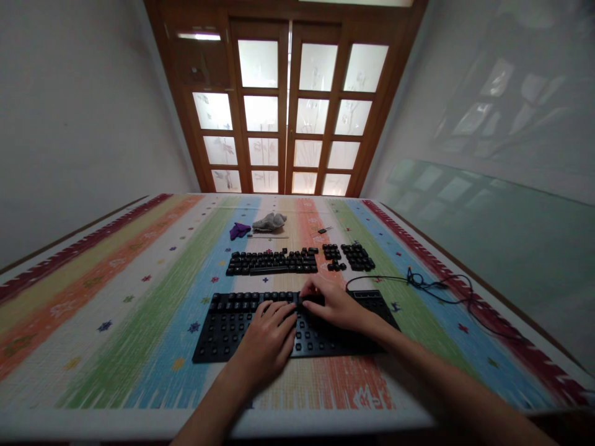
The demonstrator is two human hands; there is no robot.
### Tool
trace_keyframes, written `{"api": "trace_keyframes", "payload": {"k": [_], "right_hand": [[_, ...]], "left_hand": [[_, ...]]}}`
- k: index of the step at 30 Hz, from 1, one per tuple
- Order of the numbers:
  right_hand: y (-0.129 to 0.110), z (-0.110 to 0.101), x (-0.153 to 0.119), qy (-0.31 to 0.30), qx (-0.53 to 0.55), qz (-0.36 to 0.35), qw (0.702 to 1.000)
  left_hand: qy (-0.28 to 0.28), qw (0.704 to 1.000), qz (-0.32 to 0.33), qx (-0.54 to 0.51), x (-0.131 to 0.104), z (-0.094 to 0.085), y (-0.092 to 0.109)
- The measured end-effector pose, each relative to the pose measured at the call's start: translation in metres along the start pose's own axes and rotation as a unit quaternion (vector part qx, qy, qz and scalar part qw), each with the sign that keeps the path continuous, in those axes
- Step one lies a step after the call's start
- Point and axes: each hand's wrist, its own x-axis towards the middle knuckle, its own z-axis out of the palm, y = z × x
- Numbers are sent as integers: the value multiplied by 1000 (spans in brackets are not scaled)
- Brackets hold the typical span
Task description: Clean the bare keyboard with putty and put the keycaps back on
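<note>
A black keyboard (223, 337) lies in front of me, its upper rows capped on the left and much of the rest showing bare switches. My left hand (272, 334) rests over its middle, fingers stretched flat toward the upper rows, holding nothing I can see. My right hand (332, 303) reaches in from the right with thumb and bent index finger pinched around a dark keycap at the top row. Both hands' fingertips nearly meet there, and the fingers partly hide that keycap. Behind the keyboard, loose black keycaps (272, 261) are laid out in keyboard order.
More keycaps (357, 257) form a number-pad block on the right. Farther back lie a purple cloth (240, 230), a grey cloth (269, 222) and a small wire-ended tool (322, 231). A black cable (423, 282) coils right of the keyboard. A striped cloth (153, 322) covers the table.
</note>
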Motion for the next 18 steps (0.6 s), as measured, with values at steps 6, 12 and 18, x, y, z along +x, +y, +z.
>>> {"api": "trace_keyframes", "payload": {"k": [6, 12, 18], "right_hand": [[4, 11, -12, 21, -29, -33, 999], [-1, 8, -8, 12, -67, -50, 996], [-3, 9, -6, 12, -80, -48, 996]], "left_hand": [[7, 1000, 7, 5, 1, 0, -1], [7, 1000, 16, 18, 4, 0, 1], [6, 999, 18, 28, 7, -1, 0]]}}
